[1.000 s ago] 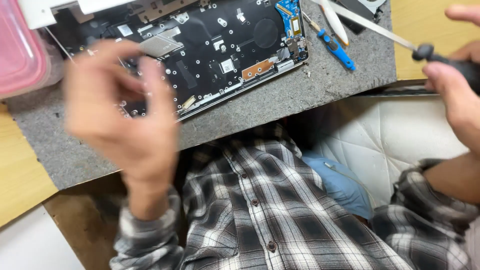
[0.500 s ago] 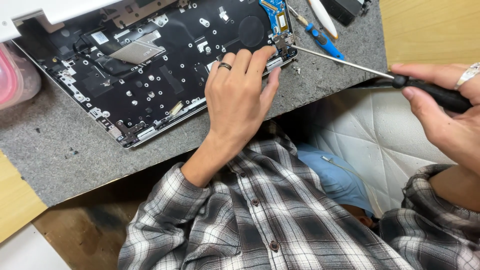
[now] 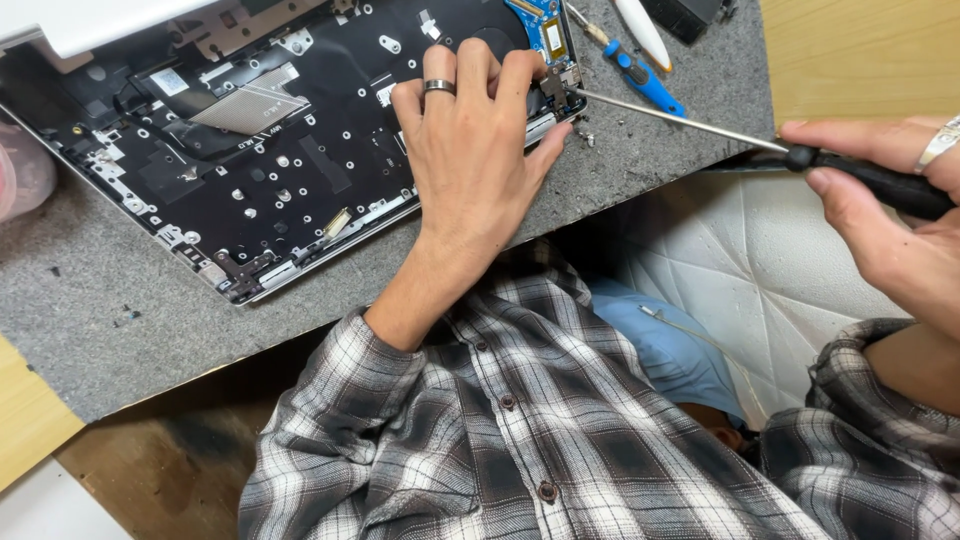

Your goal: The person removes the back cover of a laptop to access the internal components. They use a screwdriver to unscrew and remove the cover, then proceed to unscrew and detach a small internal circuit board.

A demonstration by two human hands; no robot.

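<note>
**Bracing the opened laptop while the screwdriver comes to its corner**

Head view. Everything here sits around the opened laptop base [image 3: 270, 170], which lies bare-sided up on a grey felt mat [image 3: 640, 180] over the wooden worktop [image 3: 860, 60]. The left hand [image 3: 480, 150] lies flat on the base's near right part, fingers spread and pressing down, a dark ring on one finger; it looks placed to keep the base from sliding under the tool. The right hand [image 3: 890, 220], well off to the right of the base, is closed round the black handle of a long screwdriver [image 3: 800, 155], thumb and forefinger pinching the front of the grip, probably for fine control. The thin shaft slants across the mat, and its tip meets the base's right corner beside a small blue circuit board [image 3: 545, 25].

Just beyond that corner lie a blue-handled screwdriver [image 3: 640, 75] and a white stylus-like tool [image 3: 645, 30], likely parked within reach.

Hard to read: the left fingertips hide the exact spot where the tip lands, so the screw cannot be seen. The base's far edge, a white thing above it and a pink object at its left are cut off. Dark specks on the mat by the corner are too small to tell.
</note>
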